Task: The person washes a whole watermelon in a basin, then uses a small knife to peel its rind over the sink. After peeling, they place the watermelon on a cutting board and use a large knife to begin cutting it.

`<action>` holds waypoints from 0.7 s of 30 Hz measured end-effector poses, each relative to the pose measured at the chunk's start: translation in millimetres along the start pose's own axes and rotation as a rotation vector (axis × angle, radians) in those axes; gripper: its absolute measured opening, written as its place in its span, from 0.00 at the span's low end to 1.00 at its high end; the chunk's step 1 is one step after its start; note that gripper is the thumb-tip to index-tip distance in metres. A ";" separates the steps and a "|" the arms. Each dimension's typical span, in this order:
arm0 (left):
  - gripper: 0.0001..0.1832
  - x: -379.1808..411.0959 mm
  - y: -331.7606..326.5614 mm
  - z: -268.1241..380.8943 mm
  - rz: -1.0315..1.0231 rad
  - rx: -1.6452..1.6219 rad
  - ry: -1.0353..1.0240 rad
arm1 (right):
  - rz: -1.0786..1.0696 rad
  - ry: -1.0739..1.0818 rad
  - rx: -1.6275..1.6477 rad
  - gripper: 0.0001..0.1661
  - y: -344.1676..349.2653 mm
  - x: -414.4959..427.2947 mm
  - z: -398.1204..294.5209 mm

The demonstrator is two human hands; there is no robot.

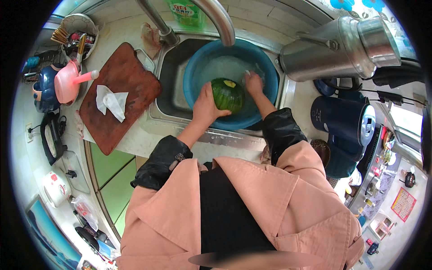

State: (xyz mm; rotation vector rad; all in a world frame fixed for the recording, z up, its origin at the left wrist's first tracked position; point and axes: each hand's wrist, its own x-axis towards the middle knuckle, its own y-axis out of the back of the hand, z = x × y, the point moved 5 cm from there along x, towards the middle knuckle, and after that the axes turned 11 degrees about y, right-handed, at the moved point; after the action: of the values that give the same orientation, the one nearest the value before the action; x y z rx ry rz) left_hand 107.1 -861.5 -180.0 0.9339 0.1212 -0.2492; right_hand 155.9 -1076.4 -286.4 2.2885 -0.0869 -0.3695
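Observation:
A round green melon or squash [226, 96], perhaps a small watermelon, with a pale yellowish patch on top, is held in a blue plastic basin [195, 60] that stands in a steel sink [177, 76]. My left hand [207, 104] grips its left and near side, thumb across the front. Cloudy water lies in the basin. To the right of the fruit, my right hand [253, 82] is curled over the water, with something small and whitish at its fingertips. Above the basin's far edge hangs the curved metal faucet [227, 30].
Left of the sink lies a brown cutting board [135, 77] with a crumpled white tissue [113, 101]. A green detergent bottle [189, 15] stands behind the sink. A large metal canister [317, 50] and a dark blue appliance [337, 116] are on the right; a pink ladle-like container [65, 82] is far left.

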 end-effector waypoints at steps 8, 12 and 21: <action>0.61 13.1 -6.3 -9.0 -0.106 0.207 0.204 | 0.178 0.653 0.460 0.15 15.9 -94.2 -117.1; 0.61 26.5 -11.0 -14.6 -0.138 0.169 0.254 | 0.046 0.765 0.167 0.17 14.7 -72.8 -126.9; 0.60 33.4 0.0 4.4 -0.166 -0.053 0.400 | 0.026 -0.052 0.584 0.24 -30.9 16.4 27.0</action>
State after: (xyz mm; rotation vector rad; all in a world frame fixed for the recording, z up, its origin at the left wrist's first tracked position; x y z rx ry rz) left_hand 139.3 -870.4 -184.4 0.9129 0.5730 -0.2083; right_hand 162.1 -1077.6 -330.2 2.8485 -0.2815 -0.4317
